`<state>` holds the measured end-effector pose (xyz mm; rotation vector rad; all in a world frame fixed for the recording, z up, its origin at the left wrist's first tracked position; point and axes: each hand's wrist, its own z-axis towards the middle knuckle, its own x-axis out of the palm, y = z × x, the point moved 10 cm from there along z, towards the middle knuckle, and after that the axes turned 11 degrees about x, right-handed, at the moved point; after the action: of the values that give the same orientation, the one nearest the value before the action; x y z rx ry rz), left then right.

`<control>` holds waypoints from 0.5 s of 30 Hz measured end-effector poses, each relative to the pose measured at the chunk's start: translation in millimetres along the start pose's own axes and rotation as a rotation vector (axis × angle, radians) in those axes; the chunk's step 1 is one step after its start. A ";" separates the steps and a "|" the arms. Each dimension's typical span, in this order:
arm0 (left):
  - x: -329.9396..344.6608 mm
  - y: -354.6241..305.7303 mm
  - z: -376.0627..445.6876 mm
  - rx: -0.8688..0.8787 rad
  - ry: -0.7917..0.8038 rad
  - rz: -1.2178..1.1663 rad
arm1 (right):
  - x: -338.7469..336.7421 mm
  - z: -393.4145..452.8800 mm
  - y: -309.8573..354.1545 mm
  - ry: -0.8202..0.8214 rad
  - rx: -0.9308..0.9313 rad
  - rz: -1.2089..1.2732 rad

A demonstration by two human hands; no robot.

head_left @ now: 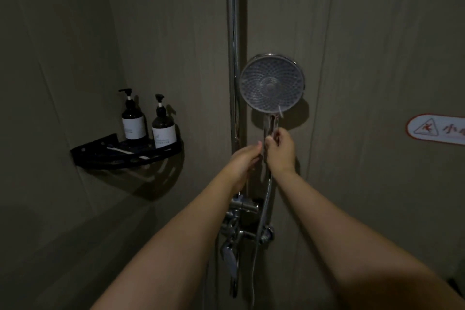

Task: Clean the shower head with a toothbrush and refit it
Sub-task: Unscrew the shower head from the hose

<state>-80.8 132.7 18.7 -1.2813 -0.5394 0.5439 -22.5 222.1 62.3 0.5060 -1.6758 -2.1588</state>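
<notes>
Both hands hold the handle of the round grey shower head (271, 83) by the shiny pole (233, 33), right hand (280, 150) gripping, left hand (245, 158) pinching, probably lifting it off, so pull gently.

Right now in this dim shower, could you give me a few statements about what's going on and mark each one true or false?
1. The right hand grips the handle of the shower head. True.
2. The shower head's spray face points at the wall. False: it faces the camera.
3. Two pump bottles stand on the black corner shelf. True.
4. The left hand holds a pump bottle. False: it is at the handle's base, beside the right hand.
5. A warning sticker is on the wall to the right. True.
</notes>
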 end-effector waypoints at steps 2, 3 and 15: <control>7.1 -12.8 1.6 0.017 0.015 0.012 | -11.4 -2.7 17.9 -0.015 -0.057 0.032; 9.0 -19.3 2.0 0.022 0.014 0.019 | -16.9 -2.2 27.4 -0.031 -0.070 0.057; -44.6 -132.1 -43.6 0.250 -0.173 -0.037 | 39.9 -65.7 88.6 0.347 -0.063 0.071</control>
<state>-76.0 45.5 135.8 -0.9903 -0.6169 0.6731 -19.7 126.8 130.7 0.7429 -1.4111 -1.9340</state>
